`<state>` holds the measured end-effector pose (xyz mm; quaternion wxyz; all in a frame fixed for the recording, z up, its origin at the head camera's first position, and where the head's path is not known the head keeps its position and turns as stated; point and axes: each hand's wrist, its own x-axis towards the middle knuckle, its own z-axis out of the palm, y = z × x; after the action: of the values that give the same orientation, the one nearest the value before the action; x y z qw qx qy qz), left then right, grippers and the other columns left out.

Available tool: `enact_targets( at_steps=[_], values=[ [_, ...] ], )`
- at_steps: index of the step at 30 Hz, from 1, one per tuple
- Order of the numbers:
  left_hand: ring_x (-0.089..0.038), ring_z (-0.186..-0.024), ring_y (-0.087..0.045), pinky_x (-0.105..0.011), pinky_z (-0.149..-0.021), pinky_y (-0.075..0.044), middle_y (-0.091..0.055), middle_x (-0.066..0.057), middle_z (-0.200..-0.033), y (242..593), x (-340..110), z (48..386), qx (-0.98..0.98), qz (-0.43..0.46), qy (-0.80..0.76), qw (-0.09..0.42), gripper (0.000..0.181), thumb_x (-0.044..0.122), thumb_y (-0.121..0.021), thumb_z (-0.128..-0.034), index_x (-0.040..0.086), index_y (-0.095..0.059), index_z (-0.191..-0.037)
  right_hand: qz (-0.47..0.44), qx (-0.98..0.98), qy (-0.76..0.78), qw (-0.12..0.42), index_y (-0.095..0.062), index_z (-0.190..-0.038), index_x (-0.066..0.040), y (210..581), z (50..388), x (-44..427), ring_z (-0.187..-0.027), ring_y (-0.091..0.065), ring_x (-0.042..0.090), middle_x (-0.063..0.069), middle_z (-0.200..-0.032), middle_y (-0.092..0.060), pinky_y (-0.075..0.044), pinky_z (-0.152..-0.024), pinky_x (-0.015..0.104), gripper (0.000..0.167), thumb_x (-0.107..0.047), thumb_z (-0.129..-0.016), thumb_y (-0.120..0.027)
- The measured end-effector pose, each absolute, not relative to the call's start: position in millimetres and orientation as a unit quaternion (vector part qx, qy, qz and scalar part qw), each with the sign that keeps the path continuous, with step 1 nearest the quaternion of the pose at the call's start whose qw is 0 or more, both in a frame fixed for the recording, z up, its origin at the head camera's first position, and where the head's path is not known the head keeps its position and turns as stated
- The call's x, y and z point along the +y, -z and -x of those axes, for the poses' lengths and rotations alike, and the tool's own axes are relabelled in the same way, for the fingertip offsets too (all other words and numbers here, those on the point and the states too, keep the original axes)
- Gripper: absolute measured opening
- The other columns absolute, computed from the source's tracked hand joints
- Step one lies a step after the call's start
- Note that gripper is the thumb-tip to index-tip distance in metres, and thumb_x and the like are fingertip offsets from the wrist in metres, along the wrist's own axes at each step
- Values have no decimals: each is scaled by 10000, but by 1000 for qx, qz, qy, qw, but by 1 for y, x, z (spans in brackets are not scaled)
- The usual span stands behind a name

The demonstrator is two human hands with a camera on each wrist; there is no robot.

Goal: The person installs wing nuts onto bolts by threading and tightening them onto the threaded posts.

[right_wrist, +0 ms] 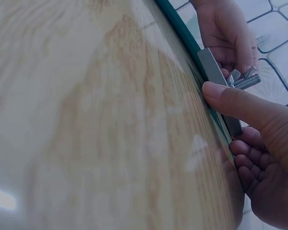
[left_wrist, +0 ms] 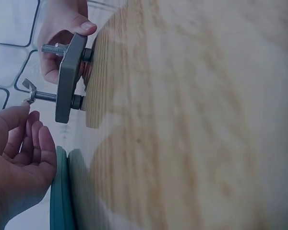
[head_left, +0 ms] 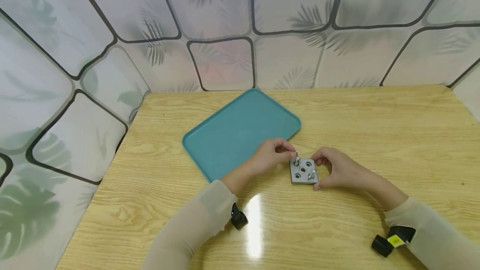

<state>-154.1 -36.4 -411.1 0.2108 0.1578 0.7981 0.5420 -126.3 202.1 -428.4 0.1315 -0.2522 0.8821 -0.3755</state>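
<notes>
A square grey metal plate point(head_left: 303, 179) point(left_wrist: 66, 86) point(right_wrist: 212, 67) with several holes stands slightly above the wooden table on bolt heads. Two bolts rise through opposite corners. On the far-left bolt is a wing nut point(head_left: 296, 161) point(left_wrist: 31, 92), which my left hand point(head_left: 271, 153) point(left_wrist: 21, 165) point(right_wrist: 225, 31) pinches at its top with thumb and fingertips. My right hand point(head_left: 341, 171) point(left_wrist: 62, 24) point(right_wrist: 273, 139) grips the plate's right side, thumb at the near corner and fingers at the far one. Near the right thumb is the second bolt point(head_left: 311, 174) point(left_wrist: 53, 49), also bearing a wing nut.
A teal tray point(head_left: 240, 132) point(left_wrist: 61, 191) lies on the wooden table point(head_left: 375, 124) behind and left of the plate, close to my left hand and forearm. A patterned wall covering point(head_left: 225, 66) rises beyond the table's back edge and along its left.
</notes>
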Motion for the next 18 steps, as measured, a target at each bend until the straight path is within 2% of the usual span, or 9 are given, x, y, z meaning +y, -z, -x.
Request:
enact_targets(
  at_steps=[7,13,18],
  values=[
    [-47,-882,-580,-194,-787,-467,-675,33,-980,411,-36,152,793,-187,-534,225,220,268,-632,-919,106,-696,-1052,252,882,375,132,-559,-1090,-6,427,126,202,-884,-481,151,51,-1003,-552,-436,-764,243,655,-331,-625,-887],
    [-35,-839,-578,-181,-762,-475,-658,-5,-1009,411,-34,151,776,-226,-533,249,257,202,-710,-859,80,-686,-1085,253,881,378,132,-569,-1083,-26,430,127,202,-869,-478,148,40,-994,-557,-436,-746,242,632,-316,-622,-889],
    [-50,-874,-576,-185,-782,-466,-659,-26,-1044,414,-36,152,783,-214,-532,242,243,185,-668,-892,70,-672,-1106,251,882,377,131,-566,-1078,-32,430,127,203,-866,-478,144,35,-986,-552,-434,-745,237,625,-313,-622,-889]
  ],
)
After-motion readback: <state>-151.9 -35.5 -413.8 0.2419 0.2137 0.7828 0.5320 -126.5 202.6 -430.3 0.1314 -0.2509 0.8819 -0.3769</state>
